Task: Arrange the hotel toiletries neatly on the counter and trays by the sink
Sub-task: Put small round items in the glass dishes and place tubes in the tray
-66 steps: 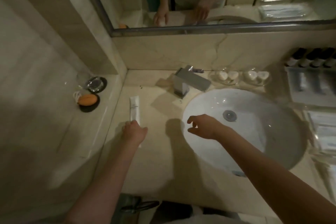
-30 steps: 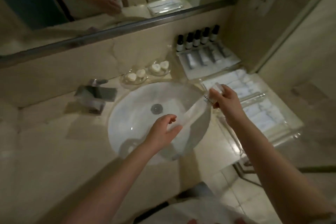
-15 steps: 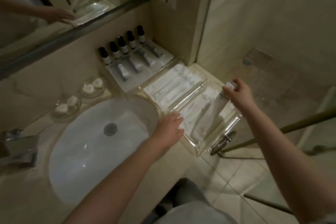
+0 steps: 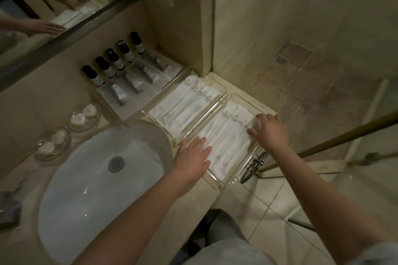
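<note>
Two clear acrylic trays sit side by side right of the sink, each filled with a row of long white toiletry packets. On the near tray (image 4: 228, 183) my left hand (image 4: 192, 155) lies flat, fingers spread, over the packets' lower left ends. My right hand (image 4: 269, 130) presses its fingertips on the rightmost white packet (image 4: 252, 123) at that tray's right edge. Whether it still grips the packet is unclear. The far tray (image 4: 148, 112) holds more white packets (image 4: 185, 105), untouched.
A white stand (image 4: 129, 112) with several dark-capped bottles (image 4: 117, 61) and grey tubes stands against the wall. Two glass dishes (image 4: 85, 117) of round soaps lie behind the white sink basin (image 4: 103, 176). The counter ends just right of the near tray, over a tiled floor.
The long white packet, lifted from left of the sink and carried across in my right hand, now lies in the near tray. My left hand has moved onto the packets there.
</note>
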A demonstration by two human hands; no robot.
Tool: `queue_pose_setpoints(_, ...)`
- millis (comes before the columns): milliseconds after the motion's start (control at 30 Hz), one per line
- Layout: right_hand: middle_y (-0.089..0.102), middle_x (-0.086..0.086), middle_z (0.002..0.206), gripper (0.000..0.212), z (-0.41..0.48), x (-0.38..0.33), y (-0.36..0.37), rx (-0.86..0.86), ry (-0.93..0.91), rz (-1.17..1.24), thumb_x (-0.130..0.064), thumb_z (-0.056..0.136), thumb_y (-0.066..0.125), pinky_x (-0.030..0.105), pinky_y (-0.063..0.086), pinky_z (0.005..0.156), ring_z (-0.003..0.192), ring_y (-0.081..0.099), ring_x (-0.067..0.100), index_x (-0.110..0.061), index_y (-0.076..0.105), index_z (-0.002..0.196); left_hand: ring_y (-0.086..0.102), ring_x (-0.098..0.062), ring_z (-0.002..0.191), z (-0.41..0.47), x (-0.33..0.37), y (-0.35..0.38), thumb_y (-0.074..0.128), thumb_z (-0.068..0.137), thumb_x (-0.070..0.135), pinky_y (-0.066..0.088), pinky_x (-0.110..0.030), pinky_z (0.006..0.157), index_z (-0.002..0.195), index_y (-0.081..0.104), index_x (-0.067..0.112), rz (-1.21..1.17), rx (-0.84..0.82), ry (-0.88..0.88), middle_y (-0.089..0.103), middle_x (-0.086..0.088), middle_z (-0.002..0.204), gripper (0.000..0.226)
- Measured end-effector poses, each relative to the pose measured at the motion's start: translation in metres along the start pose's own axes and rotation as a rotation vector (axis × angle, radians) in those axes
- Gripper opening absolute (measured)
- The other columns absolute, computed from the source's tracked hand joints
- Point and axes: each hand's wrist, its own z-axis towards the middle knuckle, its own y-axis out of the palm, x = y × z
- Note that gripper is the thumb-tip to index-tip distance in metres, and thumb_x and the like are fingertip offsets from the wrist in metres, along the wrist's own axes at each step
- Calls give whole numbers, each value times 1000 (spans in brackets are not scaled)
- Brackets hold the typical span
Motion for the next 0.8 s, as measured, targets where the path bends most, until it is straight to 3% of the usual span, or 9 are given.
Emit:
queue_pose_setpoints(167, 46, 12, 137, 53, -8, -8, 5, 103, -25, 46, -38, 87, 59, 44, 32, 101, 126, 40, 31, -14, 46, 132, -3, -20, 147, 7, 9, 0, 38, 96, 33, -3, -45, 118, 145, 24, 20, -69, 40, 57, 5, -6, 159, 52)
queue_pose_setpoints(267, 42, 16, 144, 47, -5, -12, 7, 118, -159, 93, -32, 91, 54, 48, 33, 106, 130, 42, 34, -12, 46, 134, -8, -19, 147, 10, 12, 3, 40, 96, 34, -1, -44, 118, 146, 22, 26, -74, 1, 124, 0, -4, 160, 54)
queue_pose_setpoints(333, 37, 16, 149, 47, 0, -11, 10, 62, -254, 34, -32, 94, 49, 50, 28, 110, 135, 38, 34, -12, 43, 137, -9, -20, 147, 10, 14, 8, 40, 96, 34, -2, -46, 118, 146, 20, 28, -31, -50, 146, -3, -4, 160, 55)
queue_pose_setpoints(467, 14, 8, 159, 56, 3, -6, 14, -119, -306, -146, -41, 96, 37, 47, 6, 117, 147, 12, 24, -24, 21, 148, -10, -21, 147, 11, 14, 12, 40, 95, 35, -3, -46, 118, 146, 18, 30, 11, -66, 142, -4, -4, 160, 56)
queue_pose_setpoints(667, 8, 7, 160, 62, 4, -10, 10, -175, -298, -200, -44, 94, 41, 49, 6, 117, 147, 7, 23, -27, 17, 148, -9, -23, 147, 13, 15, 12, 42, 94, 34, -1, -48, 118, 145, 23, 28, 24, -61, 162, -3, -5, 160, 55)
queue_pose_setpoints(800, 7, 4, 160, 62, 10, -23, 6, -159, -355, -168, -47, 95, 37, 49, 6, 117, 147, 5, 20, -27, 13, 149, -10, -19, 147, 11, 14, 10, 40, 95, 37, -2, -43, 118, 148, 13, 25, -40, 1, 111, -6, -4, 159, 60)
